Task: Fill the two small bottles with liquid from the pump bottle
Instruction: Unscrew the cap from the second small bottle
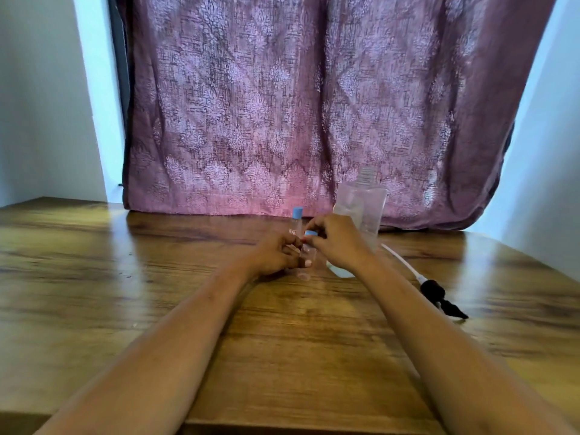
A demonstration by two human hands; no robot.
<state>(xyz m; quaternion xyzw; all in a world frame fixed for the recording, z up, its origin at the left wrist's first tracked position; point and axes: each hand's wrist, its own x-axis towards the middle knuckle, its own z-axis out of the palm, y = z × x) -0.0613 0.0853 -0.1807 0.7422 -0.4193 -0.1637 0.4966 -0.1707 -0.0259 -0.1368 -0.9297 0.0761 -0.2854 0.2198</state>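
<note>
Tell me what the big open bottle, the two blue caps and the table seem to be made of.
Big open bottle: probably clear plastic; the curtain shows through it and its neck is threaded.
Near blue cap and far blue cap: likely opaque plastic with a dull surface.
Table: glossy wood or wood-look laminate; grain streaks and bright glare show.

Small bottle [306, 265] partly behind hands [276, 254]
</note>
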